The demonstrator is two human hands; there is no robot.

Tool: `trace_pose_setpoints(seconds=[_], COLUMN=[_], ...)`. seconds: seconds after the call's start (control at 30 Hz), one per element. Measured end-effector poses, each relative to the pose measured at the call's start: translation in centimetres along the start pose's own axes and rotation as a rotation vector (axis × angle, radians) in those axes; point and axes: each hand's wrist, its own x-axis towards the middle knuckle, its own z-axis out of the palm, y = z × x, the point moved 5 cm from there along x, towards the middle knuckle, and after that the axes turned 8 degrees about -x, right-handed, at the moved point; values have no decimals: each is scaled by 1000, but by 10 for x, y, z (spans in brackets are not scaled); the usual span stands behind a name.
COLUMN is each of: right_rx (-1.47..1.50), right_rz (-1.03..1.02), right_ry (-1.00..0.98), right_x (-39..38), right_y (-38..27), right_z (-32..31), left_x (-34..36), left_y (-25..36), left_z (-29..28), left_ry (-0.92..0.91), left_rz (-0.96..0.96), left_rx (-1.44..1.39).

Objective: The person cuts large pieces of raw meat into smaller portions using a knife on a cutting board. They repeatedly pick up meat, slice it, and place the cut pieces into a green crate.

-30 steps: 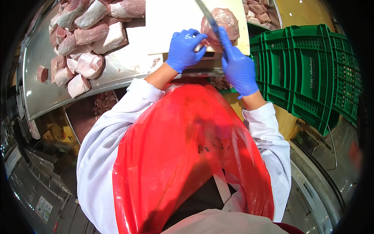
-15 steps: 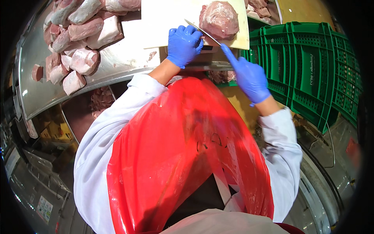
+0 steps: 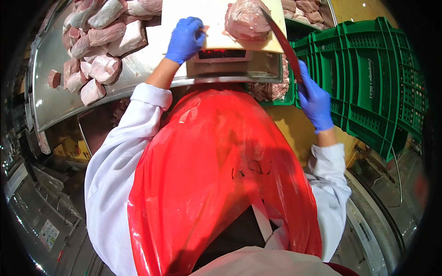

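Observation:
My right hand (image 3: 315, 101), in a blue glove, is closed round the handle of a long knife (image 3: 286, 45). The blade points up and away, its tip over the right side of a large round piece of meat (image 3: 247, 22). That meat sits on a white cutting board (image 3: 216, 40). On the board's left part, apart from the large piece, my gloved left hand (image 3: 185, 40) has its fingers curled in. A small pink scrap of meat (image 3: 205, 28) shows at its fingertips.
Many raw meat pieces (image 3: 105, 69) lie heaped on the steel table (image 3: 50, 103) at left. A scale with a lit red display (image 3: 222, 54) sits under the board's near edge. Green crates (image 3: 368, 83) stand at right. Meat trimmings (image 3: 269, 91) fill a green container below the table edge.
My left hand has moved left, away from the large piece of meat. The right hand has drawn the knife back to the right and nearer to me, turning the blade steeper.

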Motion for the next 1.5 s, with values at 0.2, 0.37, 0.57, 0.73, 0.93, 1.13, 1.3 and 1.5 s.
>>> trace_pose_setpoints(seconds=[0.2, 0.37, 0.57, 0.73, 0.93, 1.13, 1.3, 1.5], right_rx=[-177, -369, -476, -336, -61, 128, -93, -225], right_rz=[-73, -173, -184, -163, -121, -3, -141, -184], right_ry=[-31, -190, -586, -406, -216, 3, -104, -269], right_x=[76, 70, 15, 46, 63, 61, 74, 76], right_y=[-67, -55, 16, 1, 3, 7, -13, -12], right_z=[66, 64, 23, 56, 60, 22, 61, 71], left_x=[-14, -19, -23, -24, -22, -14, -20, -27], left_y=[44, 49, 51, 52, 68, 94, 92, 88], left_z=[19, 17, 16, 19, 32, 77, 79, 82], left_ry=[81, 81, 94, 89, 18, -5, 11, 36], left_rz=[14, 24, 41, 67, 156, 158, 181, 150], left_rx=[-55, -65, -15, -3, -30, 174, 207, 255])
